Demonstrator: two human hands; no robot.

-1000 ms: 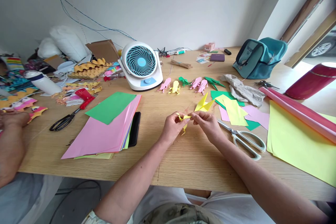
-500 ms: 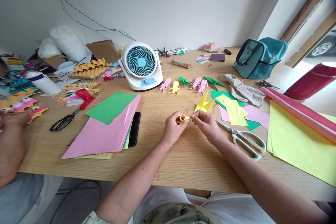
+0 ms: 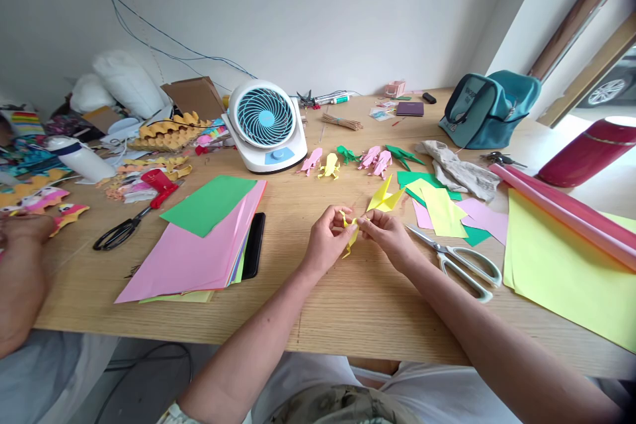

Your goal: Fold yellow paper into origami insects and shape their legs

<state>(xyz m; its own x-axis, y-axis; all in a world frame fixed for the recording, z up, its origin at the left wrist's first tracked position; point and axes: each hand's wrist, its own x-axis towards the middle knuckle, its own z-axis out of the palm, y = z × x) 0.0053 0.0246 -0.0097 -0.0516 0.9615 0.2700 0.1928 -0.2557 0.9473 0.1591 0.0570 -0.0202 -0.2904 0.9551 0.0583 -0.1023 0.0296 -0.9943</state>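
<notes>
Between my two hands is a small yellow origami frog [image 3: 350, 236] with thin folded legs. My left hand [image 3: 326, 236] is closed on its left side, and the fingers of my right hand [image 3: 387, 230] pinch its right side. Just behind my right hand lies another folded yellow paper piece [image 3: 384, 196] with pointed tips. Farther back, several finished paper figures stand in a row, among them a yellow frog [image 3: 328, 165], a pink one [image 3: 311, 161] and a green one [image 3: 403, 156]. White-handled scissors [image 3: 462, 265] rest right of my right hand.
At left are stacked coloured sheets [image 3: 183, 258], a black phone [image 3: 254, 245], black-handled scissors [image 3: 119, 233] and a white fan [image 3: 265, 122]. Paper scraps [image 3: 442, 209], yellow sheets [image 3: 561, 271], a teal bag [image 3: 489, 109] and a red flask [image 3: 576, 154] are at right. A co-worker's arm [image 3: 22, 271] reaches in.
The yellow frog has been turned in my fingers, so its body and a leg now hang below my left thumb. Both hands stay in nearly the same place.
</notes>
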